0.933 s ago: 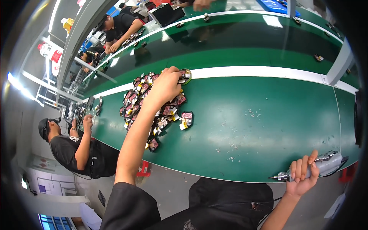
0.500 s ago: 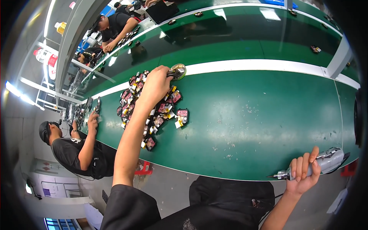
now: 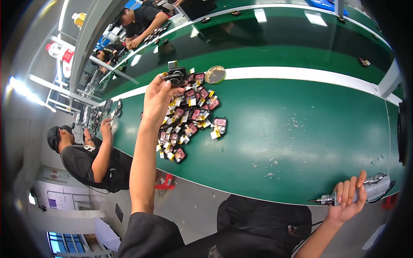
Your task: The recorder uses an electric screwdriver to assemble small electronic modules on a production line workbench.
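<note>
My left hand (image 3: 158, 98) is raised at the far end of the pile, its fingers closed round a small black device (image 3: 176, 76) with a round lens-like part. Below it on the green bench lies a heap of similar small assemblies (image 3: 189, 112), showing pink-red boards, white blocks and yellow tape. One assembly (image 3: 220, 125) sits apart on the heap's right. A shallow round dish (image 3: 215, 75) with small bits in it stands just right of the held device. At the near right edge my right hand (image 3: 349, 195) grips a grey electric screwdriver (image 3: 376, 187), its bit pointing left.
Tiny white slivers (image 3: 275, 146) are scattered over the bench (image 3: 327, 129). A white rail (image 3: 297, 74) separates it from a dark green belt (image 3: 241, 43). A co-worker (image 3: 88, 159) works at the left; another person (image 3: 142, 23) sits across. A red stool (image 3: 164, 180) stands below.
My left hand has moved from the dish to the left with the black device, whose round part now shows. The dish is uncovered. My right hand keeps its hold on the screwdriver.
</note>
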The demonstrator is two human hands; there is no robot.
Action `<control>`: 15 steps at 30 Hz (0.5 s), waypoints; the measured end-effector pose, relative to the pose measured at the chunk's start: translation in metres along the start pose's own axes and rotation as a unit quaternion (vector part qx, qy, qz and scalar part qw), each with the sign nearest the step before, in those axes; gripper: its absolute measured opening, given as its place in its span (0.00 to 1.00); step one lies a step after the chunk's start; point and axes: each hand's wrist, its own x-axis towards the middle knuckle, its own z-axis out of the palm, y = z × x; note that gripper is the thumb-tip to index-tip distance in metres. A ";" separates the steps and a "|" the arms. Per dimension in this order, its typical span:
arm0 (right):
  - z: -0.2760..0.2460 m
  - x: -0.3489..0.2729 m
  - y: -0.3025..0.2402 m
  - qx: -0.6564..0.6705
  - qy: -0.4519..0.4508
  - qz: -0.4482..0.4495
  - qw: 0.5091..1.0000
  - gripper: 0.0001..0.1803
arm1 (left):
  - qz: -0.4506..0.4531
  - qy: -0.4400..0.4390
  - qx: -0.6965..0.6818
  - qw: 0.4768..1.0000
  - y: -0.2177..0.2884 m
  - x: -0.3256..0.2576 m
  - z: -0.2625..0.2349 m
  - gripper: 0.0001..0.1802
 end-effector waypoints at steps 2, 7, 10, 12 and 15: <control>-0.001 0.001 0.000 0.006 0.012 -0.007 1.000 0.05 | 0.004 -0.006 -0.012 1.000 0.003 -0.009 -0.013 0.15; 0.000 0.002 -0.001 0.023 -0.007 0.006 1.000 0.04 | 0.123 0.182 0.409 0.886 0.006 -0.037 -0.063 0.15; 0.000 0.002 0.000 0.038 -0.017 0.009 0.999 0.03 | 0.135 0.232 0.570 0.777 0.004 -0.052 -0.099 0.16; 0.003 0.001 0.000 0.052 -0.004 0.015 0.999 0.03 | 0.106 0.244 0.586 0.765 -0.011 -0.061 -0.124 0.14; 0.003 0.000 0.000 0.049 -0.011 0.020 0.999 0.03 | 0.026 0.146 0.571 0.808 -0.020 -0.073 -0.133 0.16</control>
